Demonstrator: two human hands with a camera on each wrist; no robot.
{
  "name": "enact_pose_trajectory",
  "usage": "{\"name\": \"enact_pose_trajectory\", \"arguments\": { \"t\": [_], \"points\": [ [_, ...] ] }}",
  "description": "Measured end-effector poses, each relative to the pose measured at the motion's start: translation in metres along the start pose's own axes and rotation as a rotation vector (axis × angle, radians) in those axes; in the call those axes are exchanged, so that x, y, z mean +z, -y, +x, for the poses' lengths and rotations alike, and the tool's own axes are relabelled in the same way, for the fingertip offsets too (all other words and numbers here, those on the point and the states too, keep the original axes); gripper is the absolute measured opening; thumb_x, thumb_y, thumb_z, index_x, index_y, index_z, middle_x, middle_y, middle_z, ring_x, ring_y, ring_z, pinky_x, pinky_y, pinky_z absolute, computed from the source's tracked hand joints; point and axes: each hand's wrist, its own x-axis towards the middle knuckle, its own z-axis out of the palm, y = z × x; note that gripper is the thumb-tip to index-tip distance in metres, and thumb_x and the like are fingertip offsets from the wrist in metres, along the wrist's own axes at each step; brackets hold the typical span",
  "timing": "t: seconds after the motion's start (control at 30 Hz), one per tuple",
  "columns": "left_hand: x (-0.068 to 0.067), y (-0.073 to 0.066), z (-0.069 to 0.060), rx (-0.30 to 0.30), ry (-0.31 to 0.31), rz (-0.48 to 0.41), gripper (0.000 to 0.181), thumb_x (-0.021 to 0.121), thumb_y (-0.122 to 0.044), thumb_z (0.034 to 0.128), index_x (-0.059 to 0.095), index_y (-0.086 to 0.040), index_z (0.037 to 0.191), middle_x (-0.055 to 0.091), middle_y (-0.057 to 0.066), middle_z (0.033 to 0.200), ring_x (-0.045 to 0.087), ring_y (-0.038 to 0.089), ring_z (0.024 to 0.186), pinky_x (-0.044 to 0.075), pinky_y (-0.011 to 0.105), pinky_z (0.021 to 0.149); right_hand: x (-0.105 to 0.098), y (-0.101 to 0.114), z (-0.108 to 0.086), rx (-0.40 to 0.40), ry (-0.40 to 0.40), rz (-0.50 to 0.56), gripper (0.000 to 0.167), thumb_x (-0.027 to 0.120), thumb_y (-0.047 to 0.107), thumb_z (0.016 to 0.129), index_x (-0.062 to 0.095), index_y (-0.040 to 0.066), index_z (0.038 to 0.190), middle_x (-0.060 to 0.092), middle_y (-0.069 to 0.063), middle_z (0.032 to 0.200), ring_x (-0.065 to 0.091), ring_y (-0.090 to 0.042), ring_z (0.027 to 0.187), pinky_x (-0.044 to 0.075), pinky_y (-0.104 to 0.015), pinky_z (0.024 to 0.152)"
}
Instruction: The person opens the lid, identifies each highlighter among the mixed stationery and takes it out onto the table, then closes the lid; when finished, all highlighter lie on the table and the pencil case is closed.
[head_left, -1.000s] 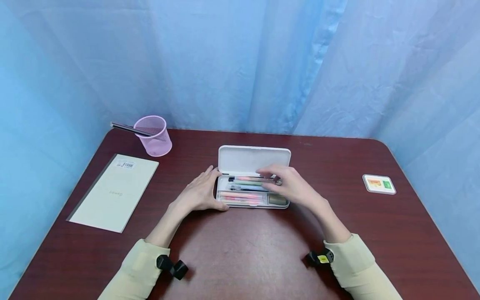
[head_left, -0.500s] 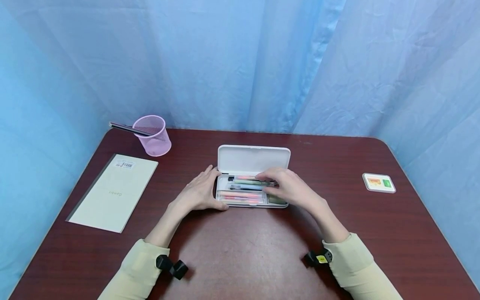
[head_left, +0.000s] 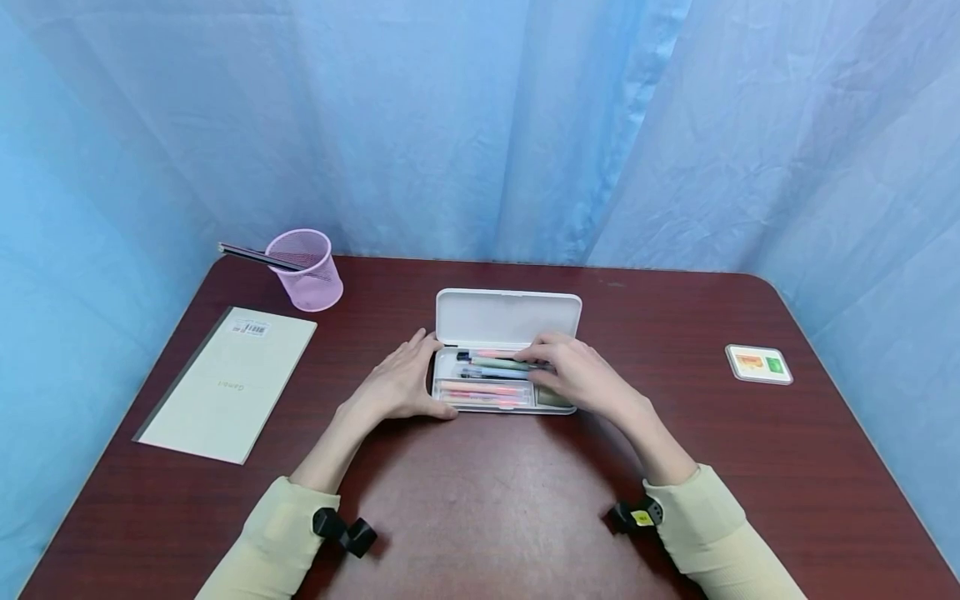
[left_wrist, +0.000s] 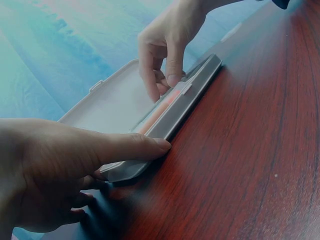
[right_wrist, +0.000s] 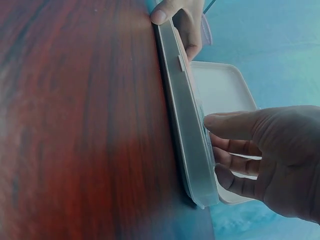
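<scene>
A white pencil case [head_left: 508,321] lies with its lid raised at the middle of the table, several pens in it. My left hand [head_left: 401,383] holds the case's left end, thumb along the front edge, fingers toward the back corner. My right hand [head_left: 581,371] reaches into the right part of the case and pinches a green pen [head_left: 498,363] between thumb and fingers. The pen's right end is hidden by the hand. Beside it lie blue-clear pens [head_left: 495,374]. Pink and orange pens [head_left: 483,394] sit in the front compartment, and an olive-coloured block [head_left: 553,398] sits at front right.
A lilac mesh pen cup [head_left: 311,283] with dark sticks leaning in it stands at back left. Nearer lies a cream notebook [head_left: 228,387]. Far right there is a small flat case [head_left: 759,365] with orange and green patches. Blue curtains [head_left: 420,133] hang behind the table.
My right hand has moved slightly left and its fingers have closed in on the green pen, which has shifted a little. My left hand stays at the case's left end.
</scene>
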Motion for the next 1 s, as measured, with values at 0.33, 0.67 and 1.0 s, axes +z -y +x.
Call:
{"name": "enact_pose_trajectory", "arguments": {
  "t": [0.33,0.67,1.0],
  "points": [
    [0.0009,0.0009,0.0005,-0.012,-0.001,-0.008,0.104,0.091,-0.046,0.0676,0.041,-0.009,0.151,0.033,0.019,0.166,0.024,0.036,0.160,0.028,0.056,0.128,0.0000,0.0002,-0.0002,0.002,-0.008,-0.018,0.023,0.073,0.014,0.095,0.078,0.020,0.116,0.067,0.004,0.100,0.054,-0.011,0.084,0.048,-0.029,0.072],
    [0.0006,0.0015,0.0004,-0.009,-0.004,-0.013,0.103,0.091,-0.045,0.0671,0.041,-0.010,0.150,0.034,0.018,0.166,0.023,0.035,0.160,0.028,0.055,0.129,0.0001,-0.0020,-0.0005,-0.015,-0.016,0.003,0.024,0.075,0.014,0.093,0.078,0.021,0.116,0.066,0.005,0.097,0.053,-0.010,0.081,0.045,-0.028,0.070],
    [0.0008,0.0016,0.0008,-0.001,0.001,-0.011,0.103,0.092,-0.045,0.0678,0.041,-0.008,0.150,0.034,0.018,0.165,0.022,0.034,0.160,0.026,0.053,0.130,0.0003,-0.0027,-0.0006,-0.014,-0.026,0.029,0.023,0.076,0.014,0.092,0.078,0.020,0.114,0.069,0.004,0.100,0.058,-0.012,0.086,0.048,-0.031,0.074]
  ]
}}
